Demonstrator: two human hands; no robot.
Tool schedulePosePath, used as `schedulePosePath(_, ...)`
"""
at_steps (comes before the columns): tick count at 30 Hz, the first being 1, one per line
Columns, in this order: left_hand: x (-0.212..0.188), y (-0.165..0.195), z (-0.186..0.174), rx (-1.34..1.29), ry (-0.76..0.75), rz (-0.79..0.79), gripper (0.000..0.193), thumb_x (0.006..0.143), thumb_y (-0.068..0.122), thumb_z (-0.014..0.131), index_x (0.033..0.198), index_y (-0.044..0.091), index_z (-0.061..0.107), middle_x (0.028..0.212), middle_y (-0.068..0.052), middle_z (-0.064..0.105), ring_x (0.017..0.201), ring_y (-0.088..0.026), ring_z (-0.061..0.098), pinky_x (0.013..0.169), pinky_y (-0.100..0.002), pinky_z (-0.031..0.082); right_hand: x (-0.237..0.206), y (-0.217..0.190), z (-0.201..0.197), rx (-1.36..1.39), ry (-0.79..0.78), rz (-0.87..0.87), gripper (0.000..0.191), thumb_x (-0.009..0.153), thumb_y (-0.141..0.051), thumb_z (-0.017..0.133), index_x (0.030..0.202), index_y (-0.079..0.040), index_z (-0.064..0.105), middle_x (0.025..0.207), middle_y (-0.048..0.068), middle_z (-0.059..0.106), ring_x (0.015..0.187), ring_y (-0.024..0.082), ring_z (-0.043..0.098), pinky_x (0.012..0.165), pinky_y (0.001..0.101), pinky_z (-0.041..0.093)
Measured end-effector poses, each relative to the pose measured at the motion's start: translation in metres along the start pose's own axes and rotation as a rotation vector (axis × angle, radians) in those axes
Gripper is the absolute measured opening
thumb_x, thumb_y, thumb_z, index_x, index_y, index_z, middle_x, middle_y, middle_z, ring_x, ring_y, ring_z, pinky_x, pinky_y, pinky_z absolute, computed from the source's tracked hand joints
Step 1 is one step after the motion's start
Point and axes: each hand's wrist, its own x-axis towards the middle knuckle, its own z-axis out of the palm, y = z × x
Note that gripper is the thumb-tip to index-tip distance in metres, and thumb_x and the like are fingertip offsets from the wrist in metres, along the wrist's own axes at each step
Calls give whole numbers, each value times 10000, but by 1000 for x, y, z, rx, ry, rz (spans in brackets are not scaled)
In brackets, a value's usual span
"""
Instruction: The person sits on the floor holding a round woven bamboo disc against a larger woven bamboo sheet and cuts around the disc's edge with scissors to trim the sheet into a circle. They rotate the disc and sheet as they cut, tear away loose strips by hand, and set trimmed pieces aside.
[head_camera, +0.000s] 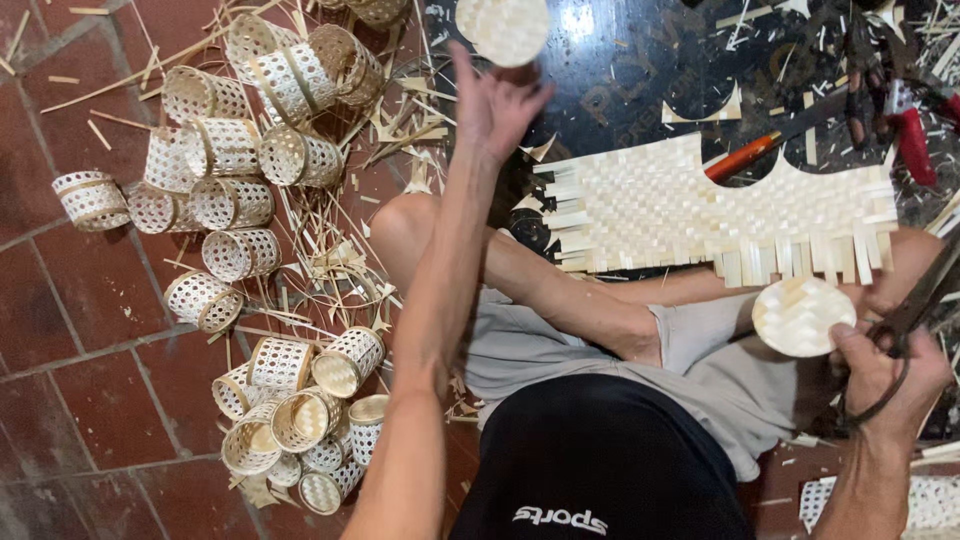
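Note:
My left hand (495, 100) is stretched far forward and up, fingers spread just under a round woven bamboo disc (503, 28); whether it touches the disc I cannot tell. My right hand (885, 365) sits by my right knee, gripping large dark scissors (915, 310), its thumb next to a second round woven disc (798, 316) resting on my thigh. A flat woven bamboo mat (700, 210) with curved cut-outs lies across a dark board (640, 70) in front of my legs.
Several small woven bamboo baskets (230, 150) are heaped on the red tile floor at left, more baskets (300, 410) near my left knee. Bamboo strips and offcuts (340, 240) litter the floor. An orange-handled tool (742, 157) and red-handled tools (905, 135) lie on the board.

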Motion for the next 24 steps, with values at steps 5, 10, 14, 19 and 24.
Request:
schedulePosePath(5,-14,-64,-29,901,129,33,461,905,160,717,1314,-9,588,1046,-230,738,645,-322,657,592,-515,415,-2,-1,10,52,-25,27,226,985,-8,757,1087,108,591,850,73,622,687,118,591,613,250,469)
schedulePosePath(10,-17,-94,-17,1771,-136,867,363,836,126,750,1193,82,696,1067,-152,714,987,-385,662,864,-489,545,-2,-9,20,54,-75,-73,300,994,-6,742,1251,82,615,975,35,649,822,72,604,731,211,487)
schedulePosePath(14,-3,-121,13,1889,-337,942,455,828,77,696,1281,99,652,1203,-134,688,1159,-366,603,934,-504,493,-6,-16,23,60,-3,28,374,972,-47,745,1308,69,630,944,33,652,746,83,600,655,231,487)
schedulePosePath(19,12,-155,53,2059,-349,509,580,591,210,842,1143,98,704,1076,-174,663,1045,-409,582,796,-597,464,-22,-17,12,97,78,98,426,950,-51,742,1345,72,638,919,43,647,709,92,597,619,243,485)
schedulePosePath(24,22,-127,87,1933,-463,-148,309,784,317,809,838,23,732,715,-63,663,697,-162,628,616,-359,493,-30,-7,6,224,113,138,414,938,-57,751,1315,66,630,936,46,649,689,94,588,588,245,479)
